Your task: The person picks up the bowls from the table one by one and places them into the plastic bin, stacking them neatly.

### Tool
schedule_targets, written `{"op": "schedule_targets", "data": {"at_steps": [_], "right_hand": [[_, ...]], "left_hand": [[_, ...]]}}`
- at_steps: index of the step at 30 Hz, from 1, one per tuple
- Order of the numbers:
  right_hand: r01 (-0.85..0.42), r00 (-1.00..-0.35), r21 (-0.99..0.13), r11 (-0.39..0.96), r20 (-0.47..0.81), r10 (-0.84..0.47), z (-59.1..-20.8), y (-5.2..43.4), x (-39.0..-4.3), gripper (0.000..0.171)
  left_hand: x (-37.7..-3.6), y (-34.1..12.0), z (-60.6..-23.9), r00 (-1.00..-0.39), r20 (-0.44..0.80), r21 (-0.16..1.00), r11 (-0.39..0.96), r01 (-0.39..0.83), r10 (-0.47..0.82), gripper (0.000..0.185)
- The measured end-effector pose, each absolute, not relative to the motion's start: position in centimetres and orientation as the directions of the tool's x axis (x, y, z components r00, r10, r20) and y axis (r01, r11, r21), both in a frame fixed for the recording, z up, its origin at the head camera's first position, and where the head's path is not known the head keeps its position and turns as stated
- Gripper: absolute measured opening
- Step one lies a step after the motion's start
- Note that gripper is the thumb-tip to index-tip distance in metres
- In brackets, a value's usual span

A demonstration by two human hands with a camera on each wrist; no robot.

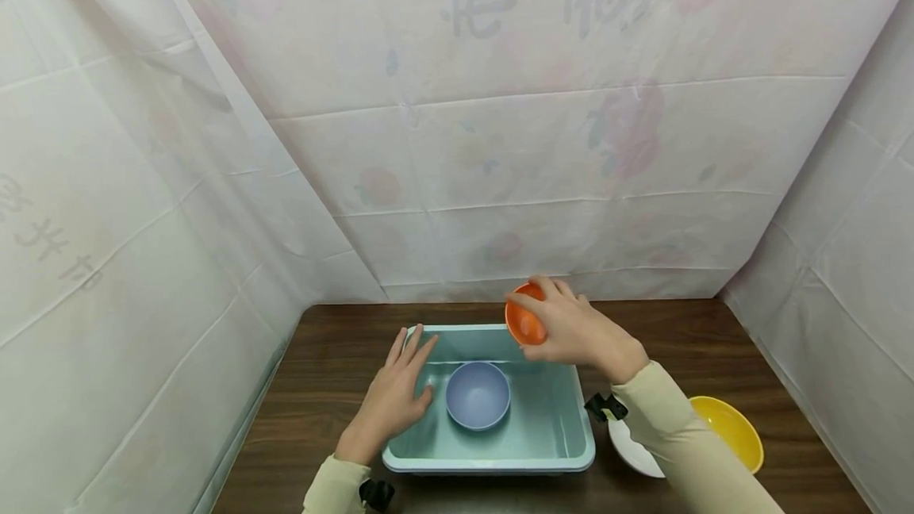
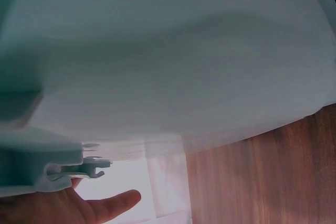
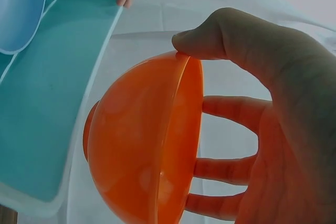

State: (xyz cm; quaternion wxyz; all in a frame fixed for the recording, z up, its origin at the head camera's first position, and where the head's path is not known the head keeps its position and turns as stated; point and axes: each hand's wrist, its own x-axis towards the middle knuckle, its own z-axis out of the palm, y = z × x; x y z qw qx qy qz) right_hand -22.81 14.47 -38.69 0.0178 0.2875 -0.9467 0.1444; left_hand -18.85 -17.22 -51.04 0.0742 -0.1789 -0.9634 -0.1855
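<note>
My right hand (image 1: 574, 331) grips an orange bowl (image 1: 526, 327) by its rim, tilted on its side over the far right part of a pale green basin (image 1: 493, 466). In the right wrist view, the thumb is on one side of the orange bowl (image 3: 131, 135) and several fingers are spread along its rim. A lavender-blue bowl (image 1: 478, 395) sits upright inside the basin. At the basin's left side is my left hand (image 1: 393, 399), its fingers straight and spread. The left wrist view has that hand (image 2: 63, 205) low at the left, against the basin's edge.
To the right of the basin, a yellow bowl (image 1: 735, 435) and a white dish (image 1: 630, 449) are partly covered by my right sleeve (image 1: 689, 443). All stand on a dark wooden table (image 1: 286, 427). White printed sheets (image 1: 514, 149) hang behind and at both sides.
</note>
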Motion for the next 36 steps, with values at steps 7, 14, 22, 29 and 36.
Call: {"op": "schedule_targets", "data": {"at_steps": [7, 14, 22, 29, 36], "right_hand": [[-0.559, -0.826, -0.269, 0.784, 0.102, -0.554, -39.2, 13.6, -22.8, 0.077], [-0.581, -0.81, -0.281, 0.764, 0.101, -0.578, -39.7, 12.8, -22.6, 0.078], [-0.587, -0.802, -0.277, 0.761, 0.071, -0.593, -40.2, 12.0, -22.6, 0.078], [-0.588, -0.799, -0.297, 0.753, 0.065, -0.598, -40.7, 11.5, -22.3, 0.077], [-0.606, -0.786, -0.281, 0.744, 0.064, -0.615, -41.7, 10.8, -22.0, 0.077]], "left_hand": [[-18.9, -17.2, -51.1, -0.924, 0.212, 0.334, 0.864, 0.376, 0.32, 0.077], [-18.9, -17.1, -51.1, -0.924, 0.216, 0.33, 0.867, 0.374, 0.317, 0.077], [-18.7, -17.1, -51.1, -0.926, 0.214, 0.352, 0.86, 0.37, 0.311, 0.077], [-18.6, -17.1, -51.0, -0.929, 0.208, 0.358, 0.861, 0.362, 0.305, 0.078], [-18.6, -17.1, -51.0, -0.926, 0.215, 0.355, 0.858, 0.37, 0.31, 0.077]]}}
